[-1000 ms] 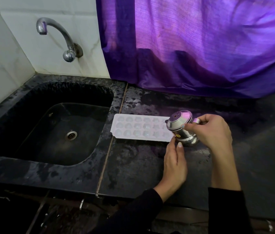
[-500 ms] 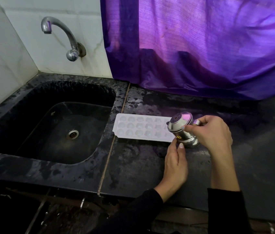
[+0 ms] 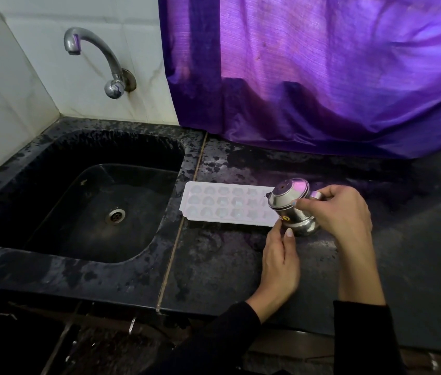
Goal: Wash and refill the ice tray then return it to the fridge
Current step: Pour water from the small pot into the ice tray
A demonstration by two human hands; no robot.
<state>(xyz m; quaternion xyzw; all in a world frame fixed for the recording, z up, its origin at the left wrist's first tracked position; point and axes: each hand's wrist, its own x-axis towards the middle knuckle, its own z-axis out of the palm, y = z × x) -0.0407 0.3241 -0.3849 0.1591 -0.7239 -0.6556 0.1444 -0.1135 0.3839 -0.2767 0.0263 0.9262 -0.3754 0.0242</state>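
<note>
A white ice tray lies flat on the black counter, just right of the sink. Its cells look wet and shiny. My right hand grips a small steel jug by its handle and tilts it, spout to the left, over the tray's right end. My left hand rests on the counter with thumb and fingertips pinching the tray's near right corner. The right end of the tray is hidden behind the jug.
A black stone sink with a metal drain lies to the left, and a curved steel tap comes out of the tiled wall above it. A purple curtain hangs down to the counter's back edge.
The hands, jug and tray keep their pose. Only the view has shifted slightly, so everything sits a little further right in the frame.
</note>
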